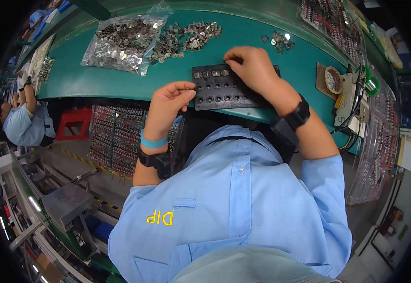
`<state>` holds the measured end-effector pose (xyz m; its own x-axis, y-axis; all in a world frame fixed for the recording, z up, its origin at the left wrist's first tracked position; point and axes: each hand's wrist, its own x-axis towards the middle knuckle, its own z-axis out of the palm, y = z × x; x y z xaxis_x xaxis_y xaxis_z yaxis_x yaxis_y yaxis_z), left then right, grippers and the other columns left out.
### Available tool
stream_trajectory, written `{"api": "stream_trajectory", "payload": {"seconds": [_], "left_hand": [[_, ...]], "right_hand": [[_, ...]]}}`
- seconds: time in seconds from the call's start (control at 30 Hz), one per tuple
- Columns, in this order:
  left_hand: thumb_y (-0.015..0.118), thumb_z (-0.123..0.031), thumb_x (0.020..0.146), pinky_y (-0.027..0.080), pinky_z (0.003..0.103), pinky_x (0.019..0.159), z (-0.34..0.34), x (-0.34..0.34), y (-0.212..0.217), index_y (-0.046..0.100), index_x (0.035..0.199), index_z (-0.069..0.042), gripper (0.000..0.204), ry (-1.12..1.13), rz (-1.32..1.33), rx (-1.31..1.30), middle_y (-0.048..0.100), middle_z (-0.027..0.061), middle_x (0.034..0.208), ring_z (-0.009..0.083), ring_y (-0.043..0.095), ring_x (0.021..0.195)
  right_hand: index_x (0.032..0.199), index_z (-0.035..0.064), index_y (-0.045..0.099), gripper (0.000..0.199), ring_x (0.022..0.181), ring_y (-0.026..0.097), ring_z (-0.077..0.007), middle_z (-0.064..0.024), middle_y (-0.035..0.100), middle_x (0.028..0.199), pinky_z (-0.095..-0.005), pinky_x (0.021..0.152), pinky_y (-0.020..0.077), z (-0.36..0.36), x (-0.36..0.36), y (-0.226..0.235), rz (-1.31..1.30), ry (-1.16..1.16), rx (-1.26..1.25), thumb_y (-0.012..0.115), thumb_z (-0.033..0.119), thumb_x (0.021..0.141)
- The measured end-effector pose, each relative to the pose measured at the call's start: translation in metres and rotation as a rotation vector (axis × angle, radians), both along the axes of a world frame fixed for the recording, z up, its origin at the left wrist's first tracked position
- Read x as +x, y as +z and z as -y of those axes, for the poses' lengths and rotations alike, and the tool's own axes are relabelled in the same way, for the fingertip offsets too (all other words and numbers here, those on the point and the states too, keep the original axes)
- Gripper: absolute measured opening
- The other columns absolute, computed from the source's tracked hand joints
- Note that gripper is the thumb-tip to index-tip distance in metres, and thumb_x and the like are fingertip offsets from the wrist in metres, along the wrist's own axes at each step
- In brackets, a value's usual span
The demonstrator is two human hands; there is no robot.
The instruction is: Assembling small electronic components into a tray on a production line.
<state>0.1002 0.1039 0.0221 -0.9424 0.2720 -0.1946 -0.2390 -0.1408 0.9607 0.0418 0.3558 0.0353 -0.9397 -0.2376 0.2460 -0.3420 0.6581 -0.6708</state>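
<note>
A black tray (222, 85) with rows of round holes lies near the table's front edge. Several small silvery metal parts (216, 73) sit in its far row; the visible holes of the nearer rows hold none. At the tray's left edge, my left hand (170, 99) is closed in a pinch, with a bit of a small metal part showing at the fingertips. My right hand (255, 70) reaches over the tray's far right portion, thumb and forefinger pinched above the far row. Whatever those fingers hold is too small to make out. This hand hides part of the tray's right side.
A clear plastic bag (120, 45) full of metal parts lies beyond the tray, beside a loose pile (184, 40). A smaller pile (282, 42) is farther right. A solder spool (371, 85) and a round dish (333, 80) stand at right. A co-worker (23, 122) sits far left.
</note>
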Motion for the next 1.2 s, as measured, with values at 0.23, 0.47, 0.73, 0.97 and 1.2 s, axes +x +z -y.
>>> {"api": "stream_trajectory", "payload": {"seconds": [0.23, 0.47, 0.73, 0.97, 1.2], "left_hand": [[0.069, -0.009, 0.092, 0.046, 0.018, 0.059, -0.017, -0.012, -0.001, 0.070, 0.109, 0.001, 0.020, -0.001, -0.070, -0.090, 0.066, 0.0004, 0.082, 0.0039, 0.058, 0.070], [0.070, -0.011, 0.092, 0.046, 0.019, 0.058, -0.022, -0.012, 0.001, 0.075, 0.103, 0.000, 0.016, 0.144, -0.156, -0.367, 0.068, 0.0011, 0.077, 0.0058, 0.059, 0.068], [0.071, -0.011, 0.091, 0.044, 0.018, 0.058, -0.023, -0.012, -0.010, 0.075, 0.100, -0.001, 0.014, 0.141, -0.531, -0.650, 0.070, 0.0012, 0.083, 0.0059, 0.058, 0.069], [0.073, -0.008, 0.089, 0.047, 0.019, 0.059, -0.018, -0.011, -0.010, 0.074, 0.100, 0.000, 0.014, 0.195, -0.245, -0.302, 0.070, 0.0011, 0.082, 0.0055, 0.060, 0.070], [0.072, -0.010, 0.091, 0.046, 0.018, 0.058, -0.012, -0.007, -0.011, 0.072, 0.102, -0.001, 0.015, 0.149, -0.159, -0.293, 0.069, 0.0005, 0.084, 0.0028, 0.058, 0.069]], "right_hand": [[0.093, 0.0049, 0.075, 0.015, 0.074, 0.064, -0.0282, -0.0108, 0.069, 0.081, -0.0368, 0.068, 0.0535, -0.003, 0.040, -0.003, -0.284, 0.089, 0.003, 0.072, 0.001, 0.079], [0.092, 0.0045, 0.075, 0.019, 0.079, 0.063, -0.0262, -0.0088, 0.069, 0.083, -0.0376, 0.072, 0.0529, 0.008, 0.049, -0.012, -0.346, 0.115, 0.008, 0.074, 0.001, 0.074], [0.085, 0.0090, 0.076, 0.015, 0.086, 0.061, -0.0226, -0.0034, 0.067, 0.089, -0.0354, 0.070, 0.0505, 0.033, 0.050, -0.013, -0.351, 0.070, 0.092, 0.077, 0.007, 0.070], [0.085, 0.0100, 0.076, 0.014, 0.081, 0.059, -0.0227, -0.0015, 0.065, 0.086, -0.0348, 0.070, 0.0488, 0.035, 0.053, -0.017, -0.393, 0.093, 0.057, 0.077, 0.007, 0.071], [0.090, 0.0087, 0.076, 0.018, 0.082, 0.059, -0.0233, -0.0019, 0.065, 0.088, -0.0360, 0.072, 0.0492, 0.033, 0.060, -0.021, -0.378, 0.066, 0.106, 0.075, 0.004, 0.072]]}}
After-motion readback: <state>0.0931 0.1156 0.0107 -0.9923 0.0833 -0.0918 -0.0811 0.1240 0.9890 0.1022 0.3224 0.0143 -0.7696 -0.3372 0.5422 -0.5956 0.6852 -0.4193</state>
